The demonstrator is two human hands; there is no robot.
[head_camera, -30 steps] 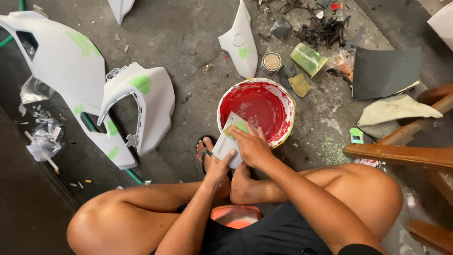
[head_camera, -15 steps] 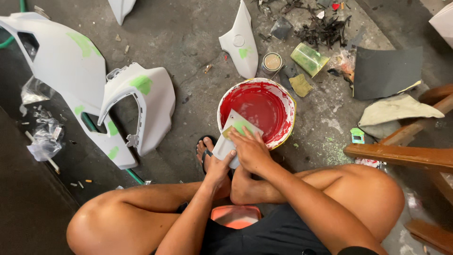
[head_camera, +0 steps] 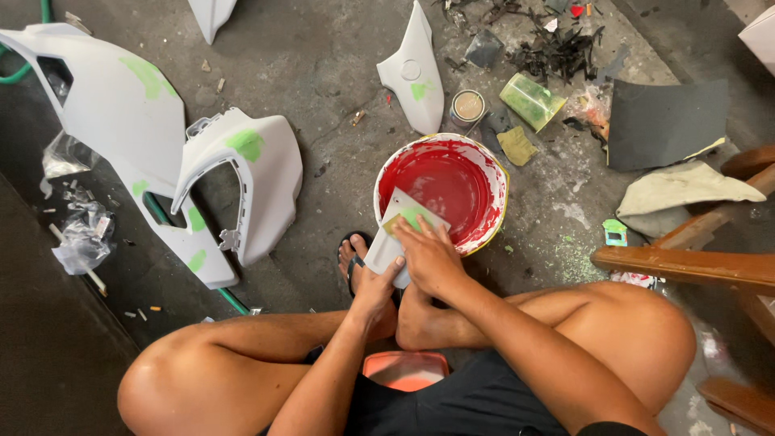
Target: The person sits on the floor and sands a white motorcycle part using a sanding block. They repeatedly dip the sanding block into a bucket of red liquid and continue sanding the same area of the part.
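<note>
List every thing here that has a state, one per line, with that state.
White flat piece: held over the bucket rim, green smear on it.
Left hand: grips the piece's lower end.
Right hand: pressed flat on the piece.
Red-coated bucket: upright, open, inside coated red.
Small tin: upright, whether lidded unclear.
Large white panels: lying on the floor, green patches.
Narrow white panel: on the floor, one green patch.

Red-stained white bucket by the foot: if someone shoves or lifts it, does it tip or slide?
The bucket looks emptied, its inside only coated red, so it is probably light and would slide on the concrete floor rather than resist. It is wide and seems low, so tipping looks unlikely. The left hand and right hand press a flat plate at its rim, which probably steadies it.
</note>
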